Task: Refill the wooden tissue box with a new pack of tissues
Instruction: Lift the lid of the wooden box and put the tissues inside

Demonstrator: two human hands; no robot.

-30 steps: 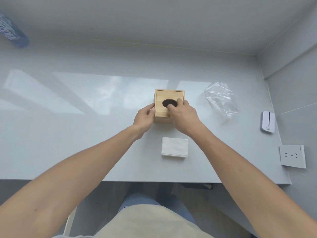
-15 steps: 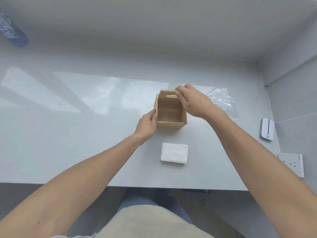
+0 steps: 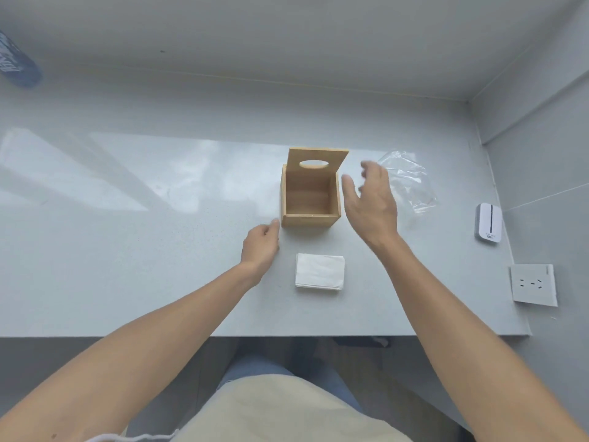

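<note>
The wooden tissue box stands open and empty in the middle of the grey table. Its lid, with an oval hole, stands upright at the far edge. A white stack of tissues lies flat on the table just in front of the box. My left hand rests near the box's front left corner, fingers loosely curled, holding nothing. Beside the box's right wall hovers my right hand, fingers spread and a little blurred, touching nothing.
A crumpled clear plastic wrapper lies right of the box. A small white device and a white socket plate sit at the table's right edge. A blue object is at the far left. Walls close the back and right.
The lid was swung up from shut to upright. My right hand let go of it and drew back to the right; my left hand came off the box's left side.
</note>
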